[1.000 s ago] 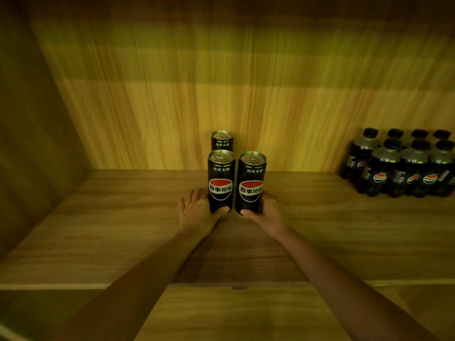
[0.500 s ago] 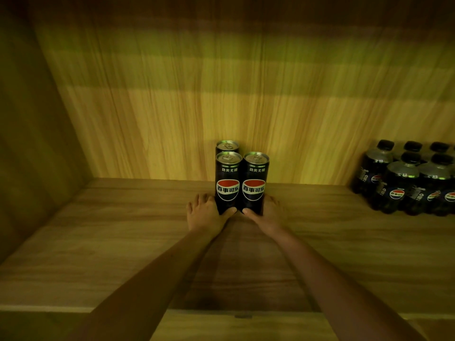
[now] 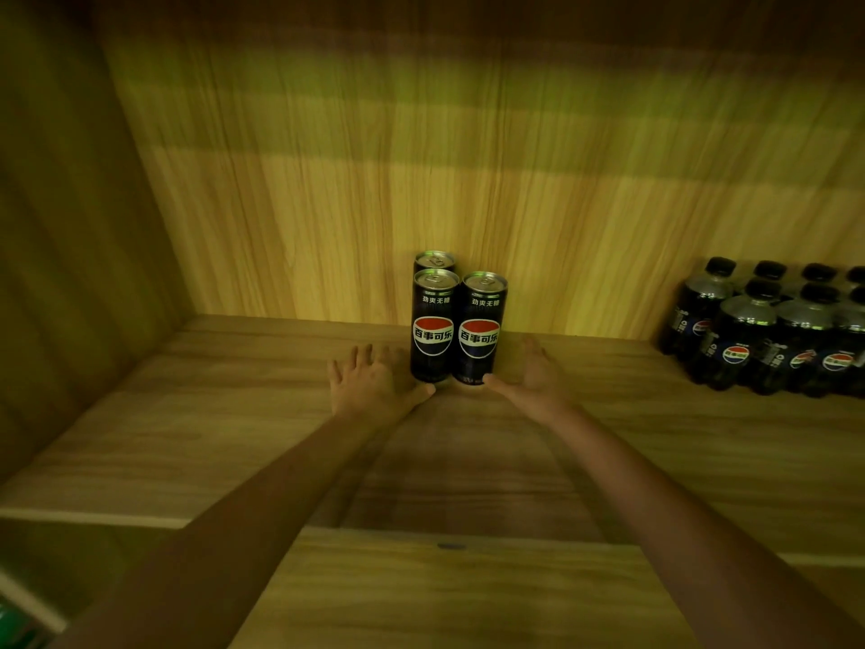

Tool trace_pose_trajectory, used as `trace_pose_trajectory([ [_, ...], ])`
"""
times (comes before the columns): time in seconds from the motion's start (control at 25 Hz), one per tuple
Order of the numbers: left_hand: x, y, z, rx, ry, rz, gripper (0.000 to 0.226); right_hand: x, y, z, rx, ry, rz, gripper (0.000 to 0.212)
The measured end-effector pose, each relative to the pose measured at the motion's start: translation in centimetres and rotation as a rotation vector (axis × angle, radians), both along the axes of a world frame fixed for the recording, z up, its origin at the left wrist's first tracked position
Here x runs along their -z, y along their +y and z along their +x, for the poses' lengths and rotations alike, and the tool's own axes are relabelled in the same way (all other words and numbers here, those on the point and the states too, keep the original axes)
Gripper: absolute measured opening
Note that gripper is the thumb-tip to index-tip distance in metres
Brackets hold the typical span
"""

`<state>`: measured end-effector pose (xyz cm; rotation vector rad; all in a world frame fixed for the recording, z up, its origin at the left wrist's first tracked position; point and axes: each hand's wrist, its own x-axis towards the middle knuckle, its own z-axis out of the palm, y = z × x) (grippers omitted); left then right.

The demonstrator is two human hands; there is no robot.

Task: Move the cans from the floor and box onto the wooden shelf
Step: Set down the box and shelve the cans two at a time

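Three tall black cola cans stand upright on the wooden shelf, close to its back wall. The front left can and the front right can touch side by side; the rear can peeks out behind the left one. My left hand lies just left of the front left can, fingers spread and straight, thumb tip at the can's base. My right hand is right of the front right can, fingers straight and apart from it, thumb tip at its base. Neither hand wraps a can.
A shrink-wrapped pack of dark cola bottles stands on the shelf at the far right. The shelf's left side wall rises close by. A wooden panel lies below the shelf's front edge.
Both hands held the two front cans and slid them back against the rear can. Now the fingers have opened and come off the cans' sides.
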<state>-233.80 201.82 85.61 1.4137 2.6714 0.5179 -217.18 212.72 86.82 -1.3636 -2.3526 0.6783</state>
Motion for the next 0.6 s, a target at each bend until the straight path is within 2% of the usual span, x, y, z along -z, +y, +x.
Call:
trace_pose_trajectory([
  [0.08,-1.7,-2.5,0.0,0.054,0.057,0.005,0.093,-2.5,-1.2,1.4,-0.028,-0.046,0.148,0.083],
  [0.24,-4.3,-7.2,0.0,0.107,0.186,-0.033,0.094,-5.9,-5.6,2.1,-0.232,-0.24,0.347,0.066],
  [0.44,-6.7,-13.1,1.5,0.144,0.21,-0.085,0.093,-7.3,-12.8,2.1,-0.311,-0.266,0.418,0.06],
  [0.6,-7.2,-19.2,2.4,0.181,0.201,-0.085,0.088,-7.1,-19.5,2.7,-0.271,-0.29,0.41,0.068],
])
